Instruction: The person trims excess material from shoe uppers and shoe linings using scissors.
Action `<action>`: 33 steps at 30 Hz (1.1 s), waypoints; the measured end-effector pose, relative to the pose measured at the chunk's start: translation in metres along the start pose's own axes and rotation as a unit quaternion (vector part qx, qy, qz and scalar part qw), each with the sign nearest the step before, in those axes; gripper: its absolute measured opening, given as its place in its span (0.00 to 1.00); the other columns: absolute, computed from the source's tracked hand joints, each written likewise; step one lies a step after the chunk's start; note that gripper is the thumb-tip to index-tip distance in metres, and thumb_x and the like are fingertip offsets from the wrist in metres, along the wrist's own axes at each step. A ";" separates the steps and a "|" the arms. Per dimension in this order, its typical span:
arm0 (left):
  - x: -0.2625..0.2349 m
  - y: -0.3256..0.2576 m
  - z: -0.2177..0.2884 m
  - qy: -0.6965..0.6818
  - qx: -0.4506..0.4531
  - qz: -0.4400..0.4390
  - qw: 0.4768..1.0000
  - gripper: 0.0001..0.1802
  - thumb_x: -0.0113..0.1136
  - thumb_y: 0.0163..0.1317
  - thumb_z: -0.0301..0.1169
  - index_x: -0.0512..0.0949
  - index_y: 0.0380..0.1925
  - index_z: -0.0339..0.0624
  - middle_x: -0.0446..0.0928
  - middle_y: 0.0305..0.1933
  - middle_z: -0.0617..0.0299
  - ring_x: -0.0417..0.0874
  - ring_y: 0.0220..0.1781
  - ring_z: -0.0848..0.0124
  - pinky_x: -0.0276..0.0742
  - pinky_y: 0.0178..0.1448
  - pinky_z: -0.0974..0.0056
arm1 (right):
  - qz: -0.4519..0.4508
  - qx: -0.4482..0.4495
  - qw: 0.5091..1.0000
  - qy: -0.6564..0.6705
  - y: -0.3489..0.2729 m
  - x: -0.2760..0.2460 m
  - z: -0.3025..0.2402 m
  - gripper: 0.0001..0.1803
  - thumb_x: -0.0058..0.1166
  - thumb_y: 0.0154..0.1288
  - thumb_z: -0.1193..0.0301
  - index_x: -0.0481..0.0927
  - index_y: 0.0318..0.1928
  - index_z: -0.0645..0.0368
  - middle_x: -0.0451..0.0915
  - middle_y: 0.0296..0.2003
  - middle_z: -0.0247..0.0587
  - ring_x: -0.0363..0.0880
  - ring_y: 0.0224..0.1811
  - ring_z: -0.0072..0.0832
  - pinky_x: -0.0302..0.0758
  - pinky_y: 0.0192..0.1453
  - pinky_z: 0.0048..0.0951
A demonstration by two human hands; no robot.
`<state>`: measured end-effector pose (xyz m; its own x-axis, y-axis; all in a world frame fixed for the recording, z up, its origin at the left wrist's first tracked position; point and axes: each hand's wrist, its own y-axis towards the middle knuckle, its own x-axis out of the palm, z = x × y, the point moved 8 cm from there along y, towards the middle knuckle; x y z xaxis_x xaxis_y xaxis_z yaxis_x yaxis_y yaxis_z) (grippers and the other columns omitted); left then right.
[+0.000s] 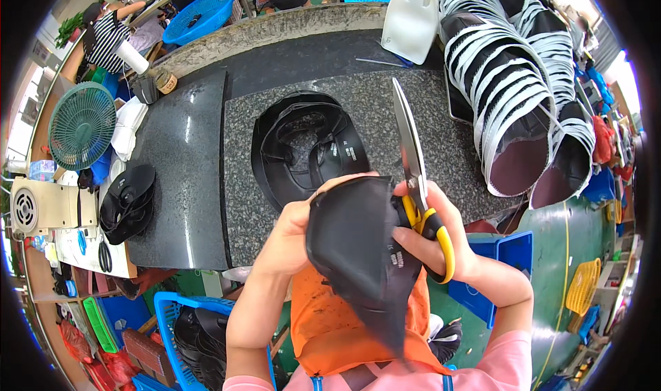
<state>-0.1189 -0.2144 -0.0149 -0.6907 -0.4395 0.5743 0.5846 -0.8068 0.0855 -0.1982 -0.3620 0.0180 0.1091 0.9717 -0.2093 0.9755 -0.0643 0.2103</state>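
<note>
Black fabric piece (358,246), a curved cut panel of soft dark material, is held up in front of the chest, above an orange apron (323,329), between both hands.

Left to right across the head view:

- Far left: green round table fan (82,124); below it a small stack of black cut pieces (127,203) on the edge of the grey speckled stone worktop (186,184).
- Lower left: blue plastic basket (175,322) with more dark pieces inside.
- Left hand (292,236): fingers closed on the left edge of the black fabric piece, thumb on the near face, pinching it taut.
- Centre, on the worktop beyond the hands: pile of black curved shoe-upper pieces (303,150), well apart from the held piece.
- Right hand (441,236): clamped round the yellow-and-black handles of a pair of long steel scissors (413,163); some fingers also touch the fabric's right edge. Blades point away from the body, nearly upright in the picture, and look closed or nearly so.
- Far right: two long rows of black pieces with white toothed trim (509,81), beside a white plastic jug (411,20).

Key relation: the fabric hangs just left of and below the blades, its long axis running from upper left down toward the lap; the scissor hand is touching its right margin.
</note>
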 end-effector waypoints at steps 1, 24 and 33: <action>-0.009 -0.003 -0.002 0.072 0.034 0.035 0.996 0.21 0.63 0.59 0.21 0.77 0.54 0.35 0.68 0.68 0.50 0.72 0.66 0.62 0.69 0.67 0.58 | -0.016 0.024 0.999 -0.018 -0.002 0.004 -0.006 0.29 0.63 0.59 0.79 0.69 0.61 0.57 0.73 0.35 0.30 0.71 0.35 0.16 0.71 0.38 0.25; -0.010 -0.009 0.022 0.120 0.049 0.034 0.991 0.36 0.51 0.58 0.11 0.58 0.69 0.36 0.73 0.60 0.54 0.77 0.61 0.66 0.73 0.64 0.62 | -0.150 -0.100 0.803 -0.569 -0.005 -0.028 -0.054 0.31 0.71 0.34 0.56 0.81 0.45 0.48 0.67 0.31 0.37 0.67 0.33 0.36 0.63 0.36 0.36; -0.007 -0.011 0.018 0.126 0.012 0.012 0.992 0.38 0.51 0.58 0.12 0.57 0.70 0.36 0.71 0.64 0.52 0.74 0.65 0.64 0.70 0.68 0.61 | -0.139 -0.132 0.772 -0.606 -0.011 -0.019 -0.056 0.35 0.70 0.32 0.59 0.81 0.49 0.50 0.65 0.31 0.36 0.66 0.31 0.35 0.63 0.34 0.36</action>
<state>-0.1127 -0.1959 -0.0047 -0.7590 -0.5452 0.3558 0.6099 -0.7867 0.0955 -0.2215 -0.3672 0.0735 0.1562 0.0021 -0.9877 0.9383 0.3122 0.1491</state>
